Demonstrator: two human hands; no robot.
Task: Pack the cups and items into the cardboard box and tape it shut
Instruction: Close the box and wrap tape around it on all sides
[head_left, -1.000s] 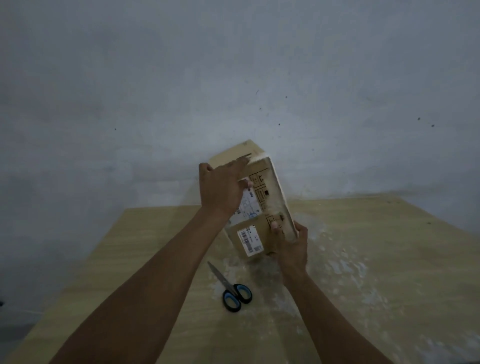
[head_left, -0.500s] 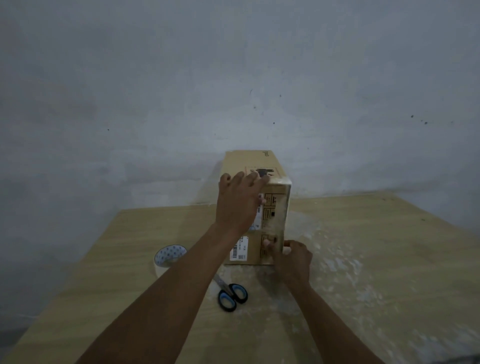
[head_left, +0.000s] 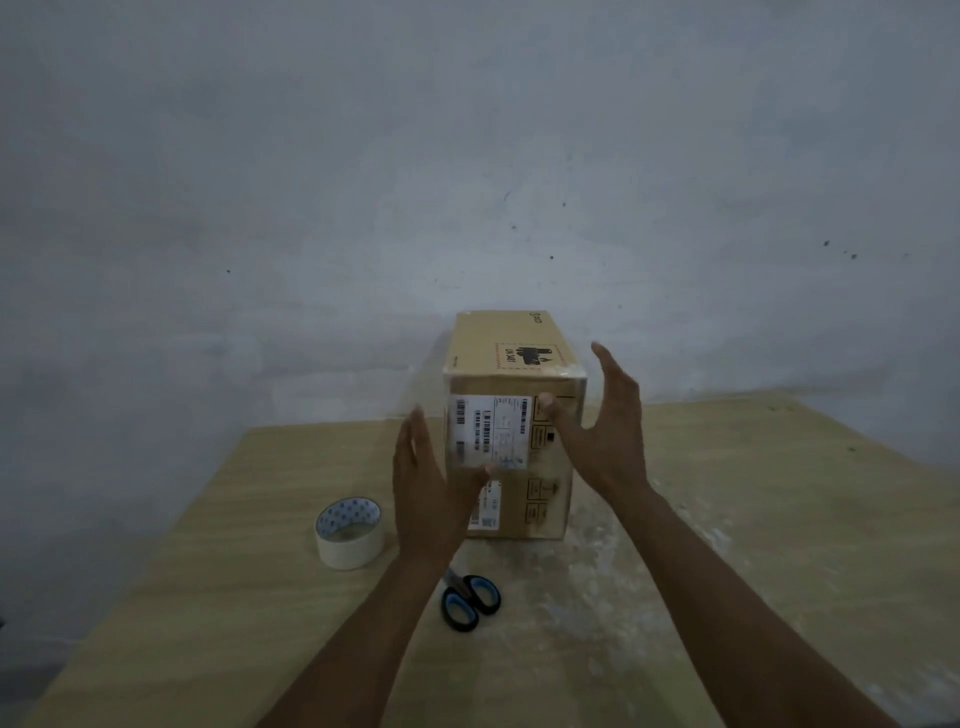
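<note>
Plaster of a dull grey-white, flecked with small dark marks, covers the wall (head_left: 467, 156) behind the scene. Below it lies a pale wooden table (head_left: 779, 519) with a fine grain, its middle and right part smeared with chalky white patches.

A tall rectangular brown cardboard box (head_left: 498, 338) stands upright near the table's far edge, its flaps closed. Glossy clear tape shines along its upper near edge, and a white printed shipping label with barcodes (head_left: 488, 431) sits on the near face above black handling symbols.

The left hand (head_left: 426, 493) and right hand (head_left: 608, 431) are both spread, fingers straight, palms turned toward each other on either side of the box. Whether they touch it cannot be told; the left is blurred.

Left of the box rests a cream roll of tape with a dotted white core (head_left: 350, 532). Just before the box lie scissors with black and blue looped handles (head_left: 470, 600), partly hidden by the left forearm.
</note>
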